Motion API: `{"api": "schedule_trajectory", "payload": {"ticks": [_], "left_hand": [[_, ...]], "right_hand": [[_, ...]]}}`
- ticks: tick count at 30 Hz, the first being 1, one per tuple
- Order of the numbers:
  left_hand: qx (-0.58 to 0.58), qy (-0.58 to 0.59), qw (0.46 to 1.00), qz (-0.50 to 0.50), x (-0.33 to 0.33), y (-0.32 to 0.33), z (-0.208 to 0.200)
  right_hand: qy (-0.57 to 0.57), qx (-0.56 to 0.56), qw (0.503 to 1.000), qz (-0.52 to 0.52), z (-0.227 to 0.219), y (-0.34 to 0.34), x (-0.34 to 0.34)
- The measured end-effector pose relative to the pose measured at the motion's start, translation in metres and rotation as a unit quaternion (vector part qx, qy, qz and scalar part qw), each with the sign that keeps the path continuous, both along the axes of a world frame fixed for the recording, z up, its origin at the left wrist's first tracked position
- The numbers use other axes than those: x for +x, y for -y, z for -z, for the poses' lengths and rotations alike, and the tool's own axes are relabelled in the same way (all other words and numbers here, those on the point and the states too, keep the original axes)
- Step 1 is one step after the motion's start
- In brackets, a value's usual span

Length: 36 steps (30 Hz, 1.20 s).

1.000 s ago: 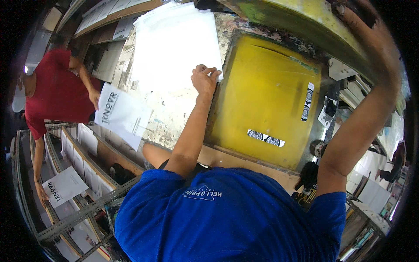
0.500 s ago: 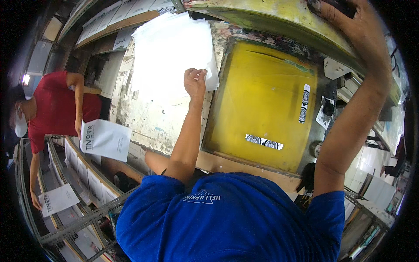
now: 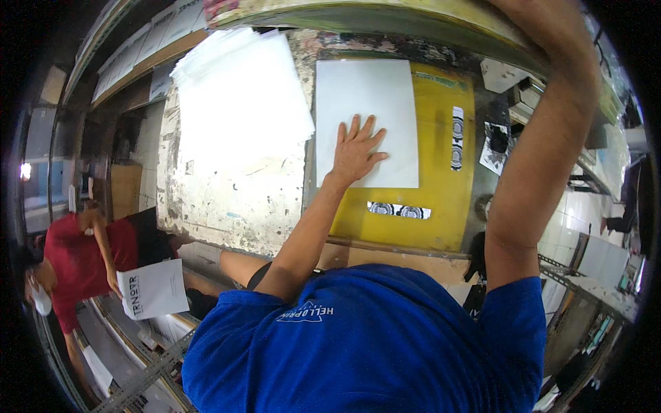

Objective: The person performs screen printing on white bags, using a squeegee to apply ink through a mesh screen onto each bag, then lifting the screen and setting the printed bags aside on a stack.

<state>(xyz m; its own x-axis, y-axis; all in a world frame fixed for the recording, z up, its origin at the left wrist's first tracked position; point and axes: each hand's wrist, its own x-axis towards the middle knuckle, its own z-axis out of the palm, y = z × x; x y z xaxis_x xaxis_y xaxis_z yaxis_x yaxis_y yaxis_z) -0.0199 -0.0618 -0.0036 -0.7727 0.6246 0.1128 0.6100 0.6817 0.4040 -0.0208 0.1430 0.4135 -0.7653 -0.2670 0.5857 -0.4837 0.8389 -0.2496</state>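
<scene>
My left hand (image 3: 358, 151) lies flat with spread fingers on a white sheet (image 3: 382, 89). That sheet rests on the left part of a yellow board (image 3: 444, 206), apart from two patterned black-and-white strips: one (image 3: 456, 139) to its right, another (image 3: 399, 210) just below it. To the left, a fanned stack of white sheets (image 3: 241, 96) covers part of a paint-stained table (image 3: 234, 199). Raised at the upper right, my right hand (image 3: 533, 17) is mostly cut off by the top edge, its fingers hidden. A yellow-stained frame (image 3: 385, 19) spans the top beside it.
At the left, a person in a red shirt (image 3: 93, 251) holds a printed white sheet (image 3: 155, 289) over a metal rack (image 3: 144, 372). Shelves with printed sheets (image 3: 148, 48) stand at the upper left. A black-smeared paper (image 3: 494, 148) lies right of the board.
My left hand has moved right from the stack, and a white sheet now lies under it on the yellow board. My right hand has gone up, mostly out of view. The co-worker has leaned lower.
</scene>
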Motion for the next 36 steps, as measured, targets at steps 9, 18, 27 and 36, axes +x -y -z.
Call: {"api": "schedule_trajectory", "payload": {"ticks": [9, 18, 27, 36], "left_hand": [[0.026, -0.018, 0.997, 0.064, 0.026, -0.068, 0.006], [0.034, -0.021, 0.995, 0.089, 0.046, -0.065, 0.004], [0.042, -0.028, 0.994, 0.094, 0.053, -0.061, 0.005], [0.326, -0.009, 0.945, -0.037, 0.036, -0.036, -0.078]], "right_hand": [[0.096, -0.128, 0.963, 0.218, -0.016, 0.012, -0.034], [0.052, -0.054, 0.997, -0.007, 0.002, -0.008, -0.008], [0.104, -0.091, 0.986, 0.096, -0.005, -0.001, -0.021], [0.171, 0.005, 0.981, 0.096, -0.004, 0.006, 0.016]]}}
